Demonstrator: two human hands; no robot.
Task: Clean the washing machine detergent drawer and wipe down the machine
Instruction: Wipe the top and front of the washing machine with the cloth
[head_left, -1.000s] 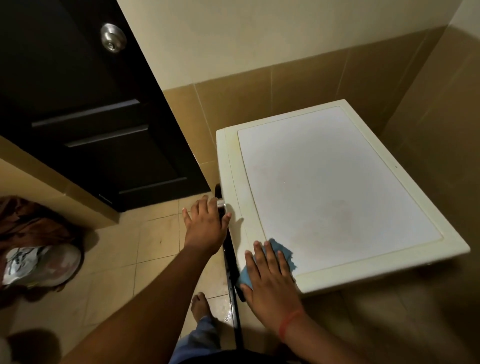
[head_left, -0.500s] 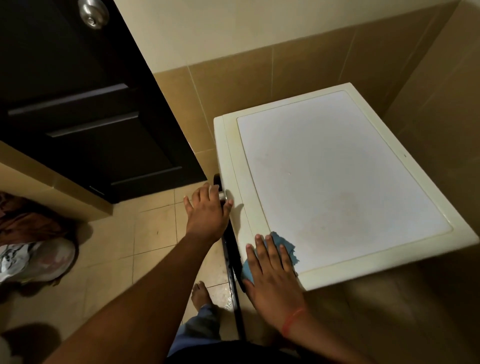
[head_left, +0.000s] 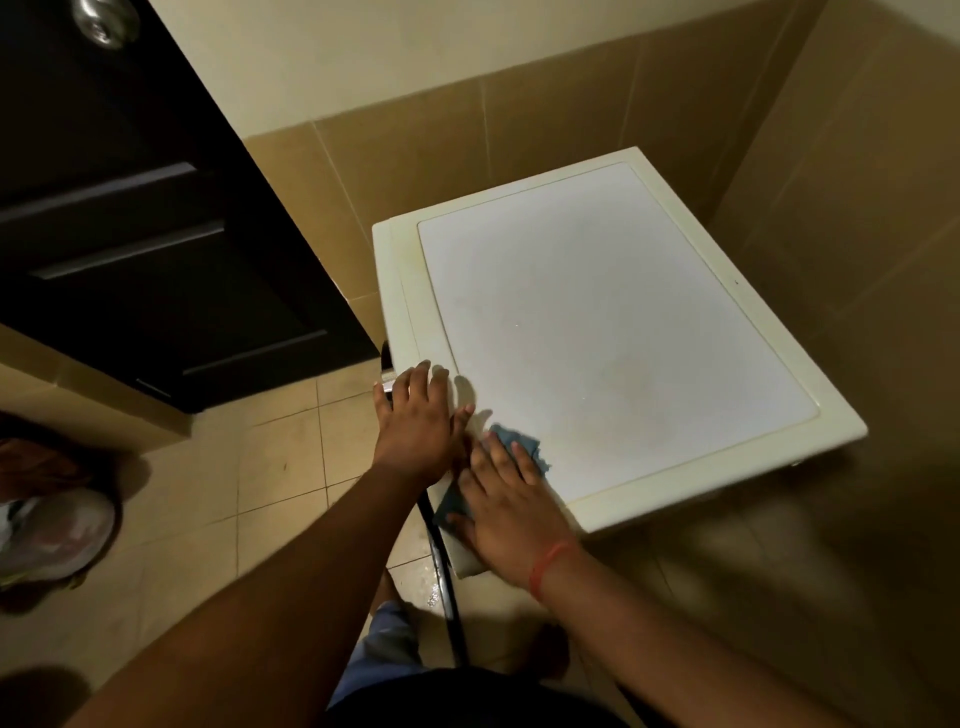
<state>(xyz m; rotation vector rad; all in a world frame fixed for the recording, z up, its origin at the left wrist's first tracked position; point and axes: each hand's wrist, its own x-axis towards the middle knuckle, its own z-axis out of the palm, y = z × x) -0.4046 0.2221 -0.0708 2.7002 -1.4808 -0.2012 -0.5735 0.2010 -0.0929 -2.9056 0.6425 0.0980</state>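
Observation:
The washing machine (head_left: 613, 332) stands in a tiled corner, its white top with a cream rim facing me. My right hand (head_left: 506, 506) presses a blue cloth (head_left: 514, 447) flat onto the near left corner of that top; most of the cloth is hidden under the palm. My left hand (head_left: 418, 415) rests flat, fingers spread, on the cream rim at the machine's left front edge, just left of the right hand. The detergent drawer is not visible.
A dark door (head_left: 130, 208) with a metal knob (head_left: 104, 21) stands at the left. Beige tiled walls close in behind and to the right of the machine. A dark vertical edge (head_left: 444, 561) runs down below its front. Cloth and a pale round object (head_left: 52, 530) lie on the floor, far left.
My left hand has shifted from the machine's front left edge up onto the top rim, closer to the right hand. The right hand stays on the cloth at the corner.

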